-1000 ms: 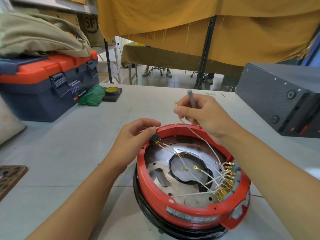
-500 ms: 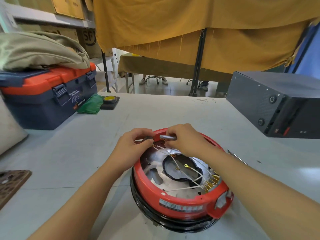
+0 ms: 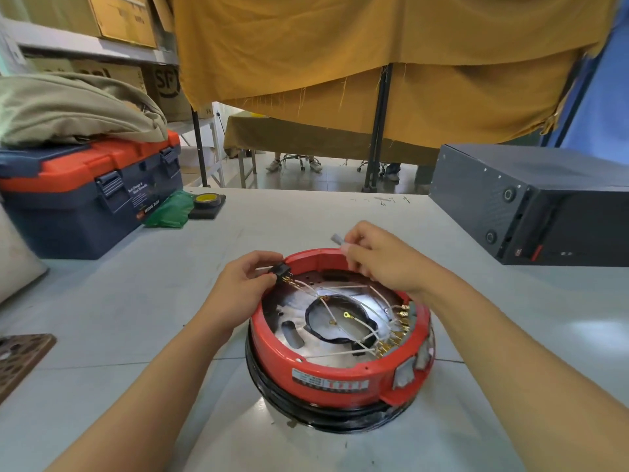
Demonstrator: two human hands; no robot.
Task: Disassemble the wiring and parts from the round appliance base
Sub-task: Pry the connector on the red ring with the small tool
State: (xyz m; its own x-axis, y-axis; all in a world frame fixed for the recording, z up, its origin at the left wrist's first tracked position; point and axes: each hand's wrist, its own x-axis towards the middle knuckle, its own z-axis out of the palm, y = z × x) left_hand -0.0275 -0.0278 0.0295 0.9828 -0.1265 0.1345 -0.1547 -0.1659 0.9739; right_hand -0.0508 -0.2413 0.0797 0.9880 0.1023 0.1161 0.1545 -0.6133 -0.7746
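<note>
Round base (image 3: pixel 340 369) sits on bench (image 3: pixel 136 318). Our left hand (image 3: pixel 243 289) fingers pinch black connector (image 3: pixel 281 271) at rim; right hand (image 3: pixel 381 264) grips grey tool (image 3: pixel 337 239). We judge: steady connector, ease white wires (image 3: pixel 343 287) off straight.

round red plastic appliance base (image 3: pixel 326 366) with black lower ring, white wires (image 3: pixel 343 287), brass terminals; navy toolbox (image 3: pixel 81 212) with orange-red lid; mustard-yellow cloth curtain (image 3: pixel 374 56); pale grey table (image 3: pixel 136 301).

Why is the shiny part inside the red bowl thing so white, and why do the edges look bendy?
Head view: light glares off the metal plate inside the round appliance base; the wide lens bends the toolbox and the black box.
</note>
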